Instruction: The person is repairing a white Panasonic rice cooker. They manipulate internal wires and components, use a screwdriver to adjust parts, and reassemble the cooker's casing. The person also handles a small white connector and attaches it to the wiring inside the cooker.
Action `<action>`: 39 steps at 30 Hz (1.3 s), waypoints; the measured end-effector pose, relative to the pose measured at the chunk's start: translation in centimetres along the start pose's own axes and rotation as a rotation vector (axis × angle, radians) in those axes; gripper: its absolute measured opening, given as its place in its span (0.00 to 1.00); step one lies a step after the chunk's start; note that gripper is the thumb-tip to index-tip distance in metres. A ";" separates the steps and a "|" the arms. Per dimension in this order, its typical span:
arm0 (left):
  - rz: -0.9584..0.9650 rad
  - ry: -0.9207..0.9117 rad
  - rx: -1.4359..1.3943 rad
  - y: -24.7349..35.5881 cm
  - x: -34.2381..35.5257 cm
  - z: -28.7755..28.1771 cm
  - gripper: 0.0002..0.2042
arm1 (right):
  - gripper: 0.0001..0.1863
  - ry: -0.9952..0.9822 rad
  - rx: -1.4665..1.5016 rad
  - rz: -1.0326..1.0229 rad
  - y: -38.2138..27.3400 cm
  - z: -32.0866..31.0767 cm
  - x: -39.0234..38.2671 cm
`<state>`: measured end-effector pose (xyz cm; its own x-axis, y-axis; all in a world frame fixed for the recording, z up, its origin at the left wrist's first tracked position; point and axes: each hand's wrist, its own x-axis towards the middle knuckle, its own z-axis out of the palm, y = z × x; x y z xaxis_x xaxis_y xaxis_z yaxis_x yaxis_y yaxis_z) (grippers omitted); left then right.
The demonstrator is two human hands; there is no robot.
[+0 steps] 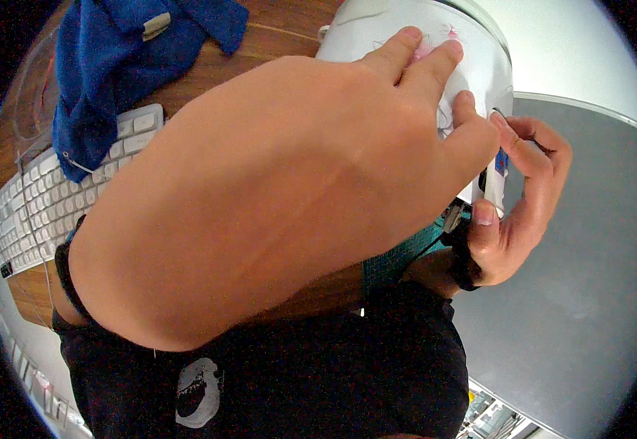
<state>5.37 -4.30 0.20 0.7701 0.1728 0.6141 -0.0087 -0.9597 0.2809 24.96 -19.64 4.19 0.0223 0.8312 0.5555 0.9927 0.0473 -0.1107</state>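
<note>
While two hands are in frame, only one container is: white, rounded, with a pale rim. Counts: one container, one slim item, one keyboard, one cloth. Container sits at the top, right of centre, between the desk and the grey panel; its base is hidden. Surface is smooth, with pink blossom art and thin dark lines, partly covered by fingers. Left hand lies over it palm down, fingers loosely spread. Right hand pinches the slim item between thumb and fingers, beside the container's right side; item is white with dark and blue patches, seen nearly edge-on, kind unclear. Black band on the right wrist. Left forearm blocks much of the middle, including part of the white keyboard. Blue cloth, pale tag showing, overlaps the keyboard. Black clothing fills the bottom.
</note>
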 end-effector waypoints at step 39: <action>-0.538 -0.417 -0.724 3.3 -0.3 -4.8 0.13 | 0.34 -0.136 0.056 0.113 -2.9 -0.6 0.4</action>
<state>2.07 -6.47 4.47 0.9472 0.3206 0.0035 0.1272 -0.3859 0.9137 22.12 -19.76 5.23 0.1136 0.9000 0.4207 0.9766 -0.0232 -0.2140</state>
